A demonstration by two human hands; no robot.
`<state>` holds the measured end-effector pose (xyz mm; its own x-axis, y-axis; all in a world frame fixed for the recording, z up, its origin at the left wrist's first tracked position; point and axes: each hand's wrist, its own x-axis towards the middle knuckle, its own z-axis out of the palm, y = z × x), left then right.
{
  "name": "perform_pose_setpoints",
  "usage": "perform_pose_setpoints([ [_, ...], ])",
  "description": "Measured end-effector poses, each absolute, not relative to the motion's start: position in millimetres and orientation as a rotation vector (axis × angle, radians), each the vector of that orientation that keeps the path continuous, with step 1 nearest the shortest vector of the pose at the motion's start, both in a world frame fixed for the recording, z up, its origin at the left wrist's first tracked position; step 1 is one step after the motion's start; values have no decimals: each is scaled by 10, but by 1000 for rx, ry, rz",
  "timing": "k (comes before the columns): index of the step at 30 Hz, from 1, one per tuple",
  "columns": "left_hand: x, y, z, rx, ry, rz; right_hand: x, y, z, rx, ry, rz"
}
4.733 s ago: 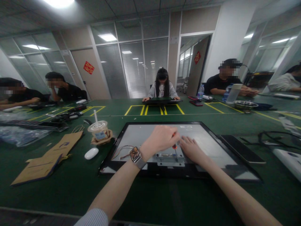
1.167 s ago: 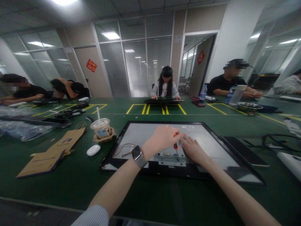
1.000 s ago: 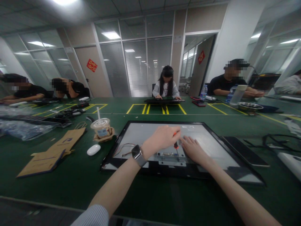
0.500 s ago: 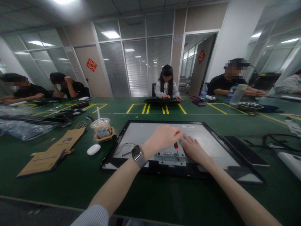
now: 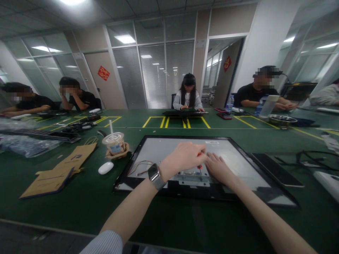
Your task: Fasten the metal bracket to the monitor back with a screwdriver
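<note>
Lying flat on the green table is a large display panel with a grey back and a black frame. My left hand, with a watch on the wrist, is closed around the handle of a red and black screwdriver. The shaft points down at a metal bracket near the panel's front edge; the tip is too small to make out. Fingers stretched, my right hand rests on the panel beside the screwdriver. A thin cable lies on the panel's left part.
Left of the panel are a drink cup with a straw, a white mouse and a brown paper bag. To the right lie a dark flat slab and black glasses. Several people sit across the table.
My left fingers have turned slightly around the screwdriver handle, covering more of it. My right hand stays in place. One person at the back left has shifted their head and hands.
</note>
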<state>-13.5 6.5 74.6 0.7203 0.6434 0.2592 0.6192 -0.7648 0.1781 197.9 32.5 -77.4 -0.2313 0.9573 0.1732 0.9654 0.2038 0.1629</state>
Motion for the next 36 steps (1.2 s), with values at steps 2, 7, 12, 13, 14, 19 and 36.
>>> perform_pose_setpoints([
  [2,-129,70,735,2843,1069,494,1982,324,-762,-1924,-2419,-367],
  [7,-116,93,711,2858,1046,515,1979,324,-746,-1937,-2443,-342],
  [12,-140,67,756,2837,1044,459,1976,325,-773,-1930,-2390,-345],
  [13,-148,59,768,2827,1039,444,1977,325,-778,-1929,-2386,-350],
  [14,-154,52,776,2818,1034,433,1978,326,-782,-1925,-2387,-354],
  [19,-157,61,762,2815,1091,456,1980,327,-790,-1923,-2381,-362],
  [36,-181,46,825,2743,1045,357,1984,311,-745,-1938,-2412,-368],
])
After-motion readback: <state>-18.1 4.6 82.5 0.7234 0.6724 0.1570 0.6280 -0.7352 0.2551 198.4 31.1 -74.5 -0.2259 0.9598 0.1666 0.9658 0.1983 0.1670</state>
